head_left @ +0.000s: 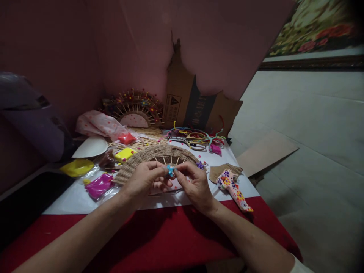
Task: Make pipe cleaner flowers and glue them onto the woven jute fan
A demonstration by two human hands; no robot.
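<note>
Both my hands meet over the middle of the table, pinching one small blue clay piece (170,170) between their fingertips. My left hand (147,179) has its fingers curled and closed on the piece from the left. My right hand (194,184) pinches it from the right. Just behind my hands lies a half-round woven fan (148,156) with wooden sticks radiating from its centre. A tiny purple flower piece (200,165) sits by the fan's right end.
Bags of yellow clay (76,167), magenta clay (99,185) and red clay (126,138) lie on the left. Scissors (189,143) and pipe cleaners (199,134) lie behind. A flowered handle (234,190), a second decorated fan (135,108), cardboard (196,108) and a white paper plate (91,148) surround them.
</note>
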